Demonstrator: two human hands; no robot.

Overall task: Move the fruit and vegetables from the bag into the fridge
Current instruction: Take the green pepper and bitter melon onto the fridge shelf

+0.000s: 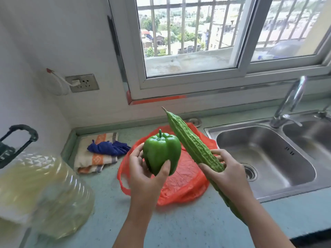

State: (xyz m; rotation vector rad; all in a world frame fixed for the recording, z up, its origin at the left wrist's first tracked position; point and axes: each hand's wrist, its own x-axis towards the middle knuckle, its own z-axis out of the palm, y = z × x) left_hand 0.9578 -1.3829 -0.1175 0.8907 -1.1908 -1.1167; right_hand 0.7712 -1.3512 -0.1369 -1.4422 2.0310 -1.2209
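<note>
On the tabletop [188, 221], the bag [182, 179] lies between folded cloths [95, 154] left and the sink [268, 158] right; an oil jug [41, 190] stands near left.

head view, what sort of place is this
Most likely a home kitchen: a steel double sink with a tap, set in a worktop, and a green pepper in the left hand, a bitter gourd in the right hand.

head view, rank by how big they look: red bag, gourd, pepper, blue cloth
1. bag
2. gourd
3. pepper
4. cloth
The gourd and pepper are held nearer the camera than the cloth, so pepper over cloth is unsure.
</note>
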